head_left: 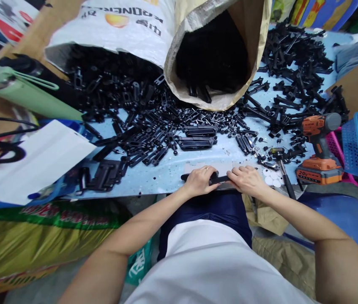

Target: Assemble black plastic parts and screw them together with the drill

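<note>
At the table's front edge, my left hand (200,181) is closed around a long black plastic part (219,180). My right hand (245,180) grips the other end of the same part, its fingers wrapped over the top. Much of the part is hidden under my fingers, so its exact kind does not show. Just beyond my hands lie two black folded bracket-like pieces (198,142), side by side. Several slim black links (245,142) rest to their right, near small screws and white round discs (272,177).
Black parts (147,131) are heaped across the blue table (166,169). A white sack (128,25) and a paper sack (261,25) stand behind. To the right are a hammer (288,179), an orange cordless drill (320,147) and a blue basket (353,143). A green umbrella-like object (39,93) leans left.
</note>
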`<state>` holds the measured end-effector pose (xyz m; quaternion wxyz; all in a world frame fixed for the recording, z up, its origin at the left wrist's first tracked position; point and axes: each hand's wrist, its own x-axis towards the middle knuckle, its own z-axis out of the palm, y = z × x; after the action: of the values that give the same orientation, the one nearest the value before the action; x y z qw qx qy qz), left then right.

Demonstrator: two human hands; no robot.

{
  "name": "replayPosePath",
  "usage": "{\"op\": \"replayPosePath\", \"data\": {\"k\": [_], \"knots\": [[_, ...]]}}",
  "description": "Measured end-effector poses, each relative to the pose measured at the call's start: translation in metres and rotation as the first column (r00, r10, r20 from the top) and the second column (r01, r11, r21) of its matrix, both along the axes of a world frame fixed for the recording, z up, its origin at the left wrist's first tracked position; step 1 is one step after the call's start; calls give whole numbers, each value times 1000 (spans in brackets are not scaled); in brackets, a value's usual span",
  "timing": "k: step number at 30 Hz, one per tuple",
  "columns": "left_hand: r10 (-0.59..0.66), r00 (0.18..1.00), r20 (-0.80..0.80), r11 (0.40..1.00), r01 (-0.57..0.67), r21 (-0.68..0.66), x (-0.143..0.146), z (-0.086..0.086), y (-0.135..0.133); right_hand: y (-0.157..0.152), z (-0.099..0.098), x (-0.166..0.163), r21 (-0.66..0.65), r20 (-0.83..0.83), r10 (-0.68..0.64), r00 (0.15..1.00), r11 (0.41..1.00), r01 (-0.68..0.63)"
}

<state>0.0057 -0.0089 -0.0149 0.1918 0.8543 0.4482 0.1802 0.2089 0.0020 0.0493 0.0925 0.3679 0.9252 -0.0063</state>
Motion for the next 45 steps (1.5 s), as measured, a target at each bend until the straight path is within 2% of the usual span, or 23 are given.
{"op": "replayPosePath", "data": {"k": [3,5,9,12,14,16,18,20,23,26,28,30,32,34,38,42,45], "knots": [[-8,998,-64,997,4,-72,5,6,5,9,-12,10,-18,-66,12,998,1000,-13],[-42,994,-103,996,33,-86,16,13,17,14,-25,21,-33,-125,9,992,999,-14],[-12,987,-158,1000,15,16,53,29,72,15,-44,40,-35,-208,-13,978,999,6],[49,967,-249,999,-42,32,79,32,120,19,-43,47,-62,-247,-53,967,997,39],[44,961,-274,999,-39,23,90,29,140,32,-35,52,-42,-270,-156,950,988,150],[46,964,-264,998,-34,50,92,25,145,56,-27,59,31,-275,-344,898,930,366],[64,973,-223,994,-42,103,83,22,136,84,-22,68,109,-250,-541,803,809,578],[101,985,-142,987,-82,136,64,22,118,108,-20,78,126,-172,-655,736,726,676],[187,981,45,974,-191,121,19,28,81,122,-20,84,35,-101,-663,741,742,669],[225,962,155,970,-236,58,-28,35,40,108,-18,74,-74,-322,-638,699,753,653],[237,960,150,971,-239,-3,-49,35,19,88,-17,58,-222,-499,-605,620,781,584],[249,959,133,969,-245,-43,-58,32,4,67,-19,38,-409,-594,-584,554,812,418],[260,958,117,965,-257,-46,-59,26,-2,51,-23,20,-542,-627,-584,516,802,250],[272,959,78,962,-271,-28,-56,22,-2,41,-27,8,-601,-628,-596,500,780,174],[257,965,-53,966,-258,2,-50,24,1,35,-26,2,-576,-603,-569,560,796,189],[157,978,-138,988,-155,21,-46,29,1,33,-18,3,-445,-543,-437,717,874,195],[182,979,-87,974,-168,151,-42,18,1,28,-20,1,-323,-474,-316,822,931,171]]}}
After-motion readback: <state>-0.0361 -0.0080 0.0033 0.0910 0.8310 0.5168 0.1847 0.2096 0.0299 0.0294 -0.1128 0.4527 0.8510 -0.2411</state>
